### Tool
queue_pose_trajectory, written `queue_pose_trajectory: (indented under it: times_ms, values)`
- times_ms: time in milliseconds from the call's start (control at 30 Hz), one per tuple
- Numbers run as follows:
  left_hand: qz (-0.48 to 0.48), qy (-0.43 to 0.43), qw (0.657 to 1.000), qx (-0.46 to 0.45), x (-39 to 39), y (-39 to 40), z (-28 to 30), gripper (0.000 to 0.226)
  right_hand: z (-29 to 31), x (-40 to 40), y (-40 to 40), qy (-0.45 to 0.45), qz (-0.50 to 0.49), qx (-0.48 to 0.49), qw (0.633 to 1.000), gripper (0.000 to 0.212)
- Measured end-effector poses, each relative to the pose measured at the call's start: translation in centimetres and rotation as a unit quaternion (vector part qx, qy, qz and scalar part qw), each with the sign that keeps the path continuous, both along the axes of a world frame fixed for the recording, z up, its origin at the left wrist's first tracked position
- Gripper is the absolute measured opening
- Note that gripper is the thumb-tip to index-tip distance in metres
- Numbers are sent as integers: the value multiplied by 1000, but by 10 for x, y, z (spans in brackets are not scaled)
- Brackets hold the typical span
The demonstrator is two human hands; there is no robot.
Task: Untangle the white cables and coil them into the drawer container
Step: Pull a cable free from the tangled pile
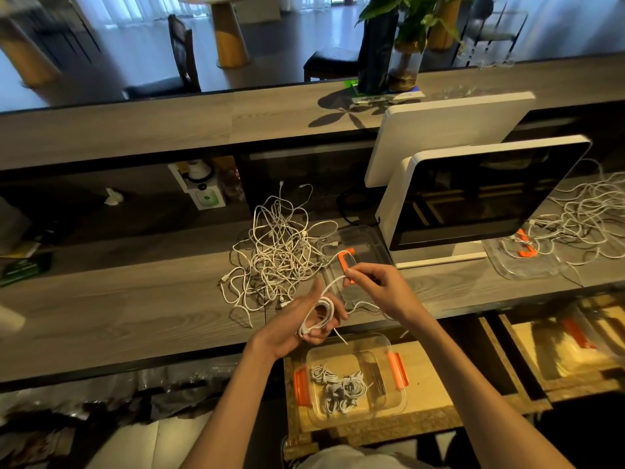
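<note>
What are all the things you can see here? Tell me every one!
cable pile: one, white, tangled on the counter
coil of cable: one, white, in the left hand
container: one, clear with orange clips, in the open drawer, coiled cables inside
lid: one, clear with orange clip, on the counter beside the pile
screens: two, white-framed, on the counter at right
second cable pile: one, white, far right
plant: one, green, in a glass vase on the upper ledge
left hand: holds the coil
right hand: pinches the cable's loose length
</note>
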State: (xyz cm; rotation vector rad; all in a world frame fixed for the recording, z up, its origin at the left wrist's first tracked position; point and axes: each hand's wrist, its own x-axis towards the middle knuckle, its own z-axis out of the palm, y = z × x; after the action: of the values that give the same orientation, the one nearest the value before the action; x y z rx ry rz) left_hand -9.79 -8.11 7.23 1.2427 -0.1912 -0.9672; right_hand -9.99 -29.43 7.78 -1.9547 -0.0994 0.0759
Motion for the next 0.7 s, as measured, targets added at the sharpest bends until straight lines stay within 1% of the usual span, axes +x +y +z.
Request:
queue_pose_trajectory:
  times_ms: [67,133,267,333,400,467,533,600,700]
  values:
    - [-2,-39,999,9,-1,2,3,53,-5,0,-1,7,7,-9,1000,25]
    - [23,-46,998,26,-1,3,4,45,-9,0,-3,8,23,-25,999,28]
    - [79,-62,994,41,-3,2,7,51,-10,1,-5,8,44,-56,997,53]
    - [120,-77,988,49,-6,1,5,53,-12,0,-6,11,54,-49,997,62]
    - [205,-93,972,66,-5,2,-1,54,-15,-1,-8,39,54,-8,998,58]
    - [290,-100,949,68,-1,3,-5,55,-18,-4,-10,53,60,-6,997,47]
    - [343,-88,935,30,1,5,-6,54,-22,-9,-10,42,79,-36,995,39]
    - [388,-54,920,-21,3,6,-3,55,-25,-14,-8,35,89,-49,994,36]
    - [439,14,895,-79,7,7,-1,55,-28,-23,-5,47,69,-8,996,34]
